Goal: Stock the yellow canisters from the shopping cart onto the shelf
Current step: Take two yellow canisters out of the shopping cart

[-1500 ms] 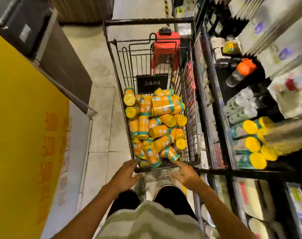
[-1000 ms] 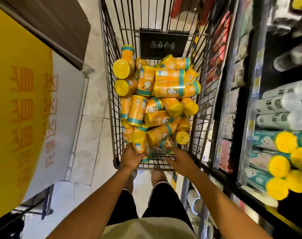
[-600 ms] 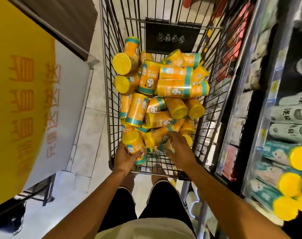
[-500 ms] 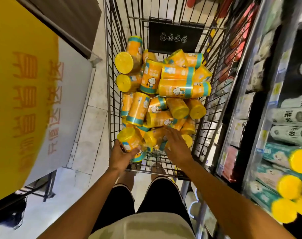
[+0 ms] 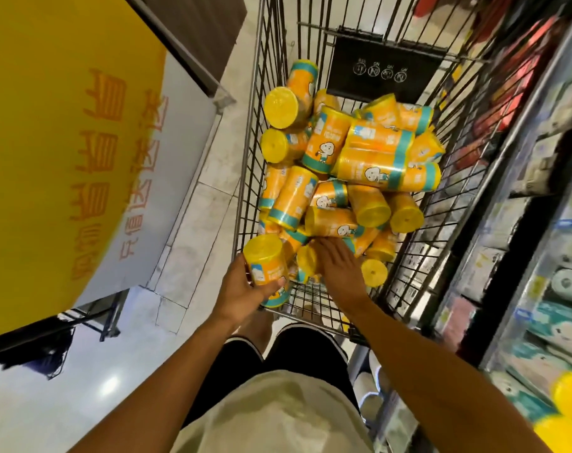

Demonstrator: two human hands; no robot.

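- Yellow-and-white banner [image 5: 82, 158], left of frame: large orange Chinese characters, rotated; I can't read them with confidence.
- Black plaque [image 5: 381, 71] on cart's far end, top centre: four round prohibition icons, captions too small.
- Canister labels [image 5: 379, 173]: cartoon figure, text illegible.

Yellow canisters [image 5: 343, 178] lie heaped in the wire shopping cart [image 5: 418, 276].

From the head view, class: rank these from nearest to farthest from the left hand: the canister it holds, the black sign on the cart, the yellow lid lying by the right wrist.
1. Held canister, in the left hand, cart's near left corner.
2. Yellow lid, right of the right hand.
3. Black sign, cart's far end.
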